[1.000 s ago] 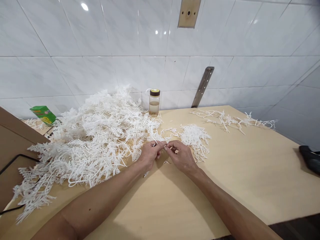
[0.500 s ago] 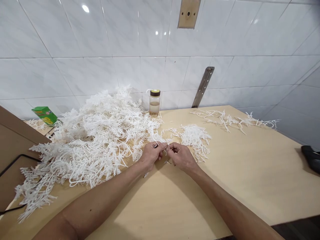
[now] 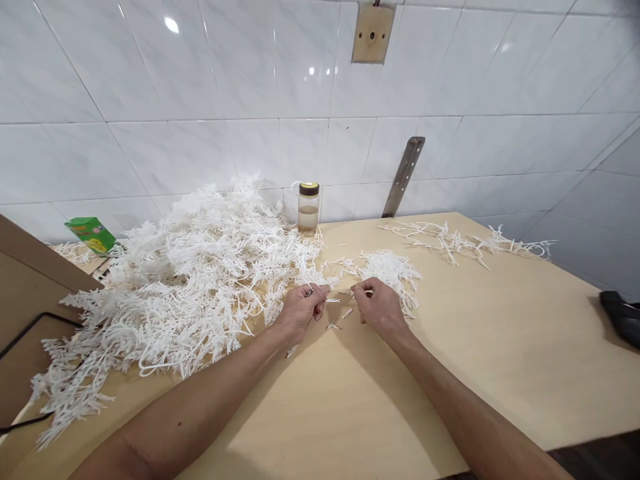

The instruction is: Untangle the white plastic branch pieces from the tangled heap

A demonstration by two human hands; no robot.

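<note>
A large heap of white branching strands (image 3: 200, 267) covers the left part of the wooden table (image 3: 310, 413). At its right edge my left hand (image 3: 304, 308) is closed, pinching a white strand that joins the heap. My right hand (image 3: 376, 305) is a short way to the right, its thumb and forefinger pinched on a small white piece. Beside and behind my right hand lies a smaller pile of short white pieces (image 3: 393, 270). A few loose bits (image 3: 347, 313) rest on the table between my hands.
Behind the heap stands a bottle of liquid with a dark lid (image 3: 309, 208). Bare white stems (image 3: 460, 241) lie at the back right. A green box (image 3: 91, 235) is at the far left, a black object (image 3: 620, 319) at the right edge. A metal bracket (image 3: 404, 177) leans against the tiled wall.
My hands were together and are now apart, my right hand having moved right with a small piece. Another loose bit lies between them. The view has tilted slightly.
</note>
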